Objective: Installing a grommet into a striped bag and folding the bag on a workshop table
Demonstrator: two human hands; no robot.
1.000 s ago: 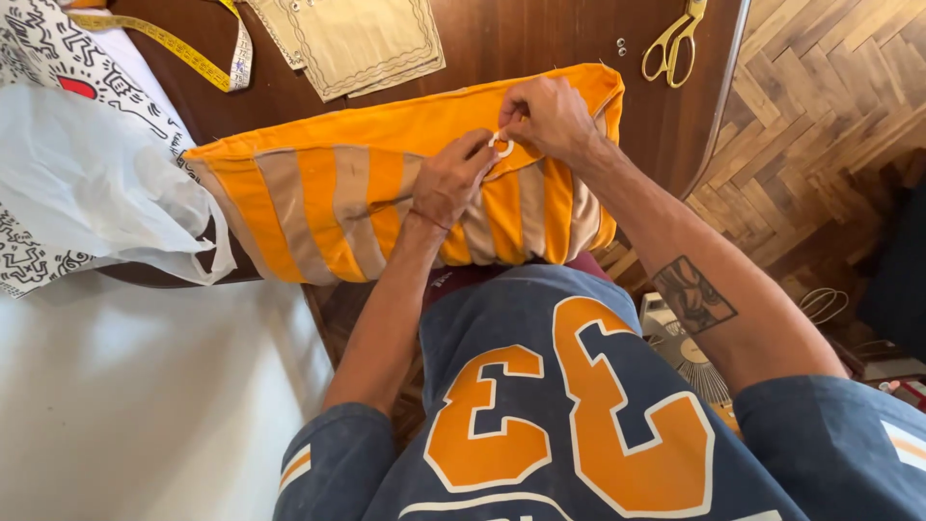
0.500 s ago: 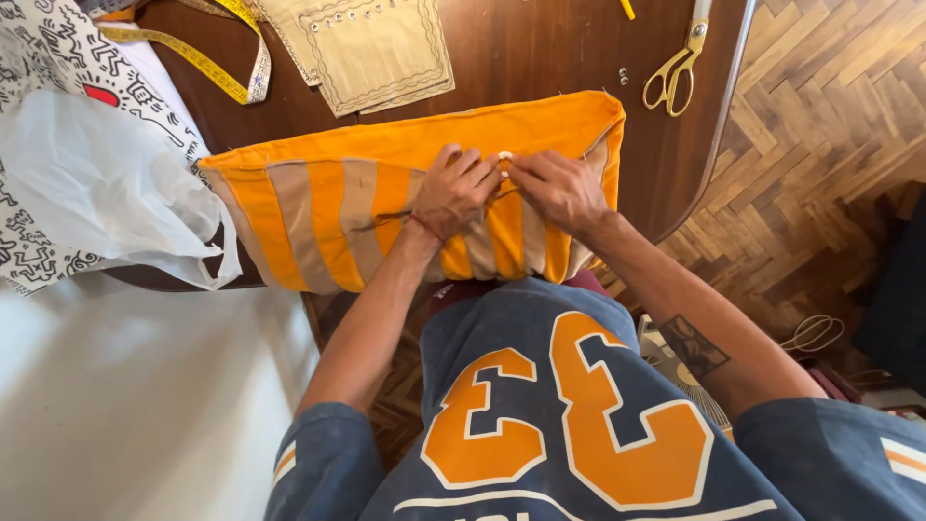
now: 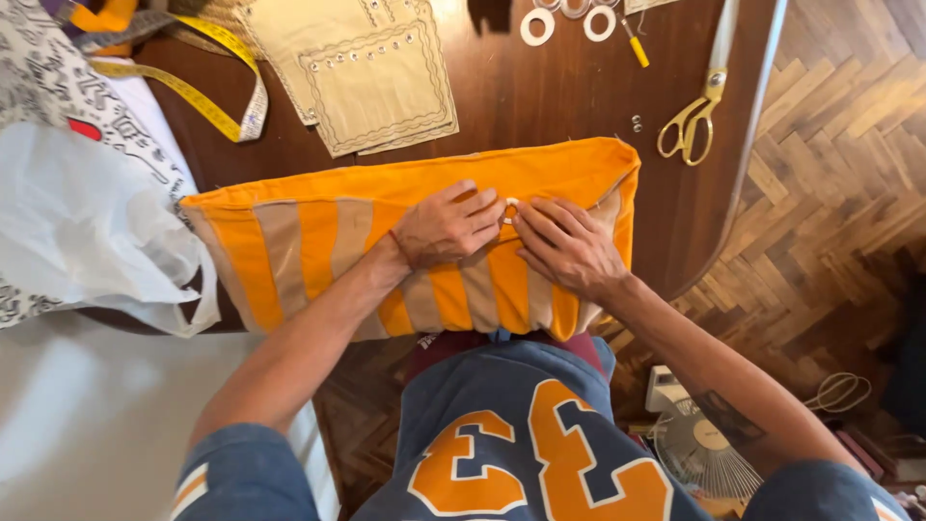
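Observation:
An orange and tan striped fabric lies folded across the near edge of a dark wooden table. My left hand rests flat on it, fingers pointing right. My right hand lies beside it, fingers pointing left. Between the fingertips of both hands sits a small white ring, pressed against the fabric. Both hands touch the ring and the cloth.
Beige paper pattern pieces lie behind the fabric, with a yellow measuring tape to the left. Yellow-handled scissors and white rings sit at the far right. White cloth covers the left. A small fan stands on the parquet floor.
Both hands moved down from a raised pinch at the fabric's top edge and now press flat on the cloth around the ring. The view has shifted closer.

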